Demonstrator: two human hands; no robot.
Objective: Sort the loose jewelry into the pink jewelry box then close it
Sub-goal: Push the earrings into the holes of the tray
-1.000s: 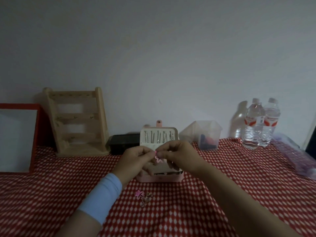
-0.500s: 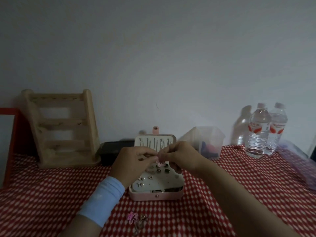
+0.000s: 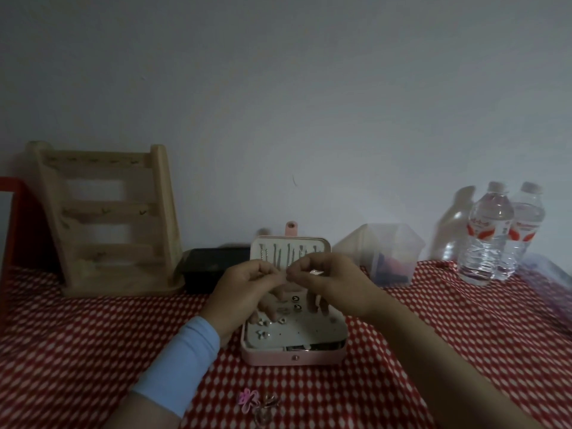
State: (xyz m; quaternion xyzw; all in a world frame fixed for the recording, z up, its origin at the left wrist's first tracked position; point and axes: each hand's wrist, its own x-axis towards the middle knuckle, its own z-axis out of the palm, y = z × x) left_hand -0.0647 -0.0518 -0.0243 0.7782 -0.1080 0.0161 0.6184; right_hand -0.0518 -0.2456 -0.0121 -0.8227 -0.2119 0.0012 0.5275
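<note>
Little is changed from half a second ago: both hands are kept together above the open box, but the pink piece that showed under the fingertips then is no longer made out.

The left hand (image 3: 244, 289) and right hand (image 3: 337, 283) are held fingertip to fingertip, thumbs and forefingers narrowed to a pinch. A small piece (image 3: 288, 274) is pinched where they meet, almost wholly hidden; what it is cannot be told. The other fingers are curled downward toward the tray. A pale blue sleeve (image 3: 182, 360) is worn on the left forearm.

The pink jewelry box (image 3: 294, 359) is set on the red-and-white tablecloth (image 3: 93, 351), directly under the hands, with its lid (image 3: 291, 243) raised upright behind them. Thin chains are hung in a row inside the lid. Small studs (image 3: 297, 303) are pinned in the pale tray of the box.

Loose jewelry is left on the cloth in front of the box, near the lower edge: a pink flower piece (image 3: 247, 397) with clear pieces (image 3: 267, 404) just beside it.

Along the wall are ranged a red frame (image 3: 12, 218), a wooden stand (image 3: 105, 218), a black tray (image 3: 210, 267), a clear container (image 3: 387, 255) and two water bottles (image 3: 486, 239).
</note>
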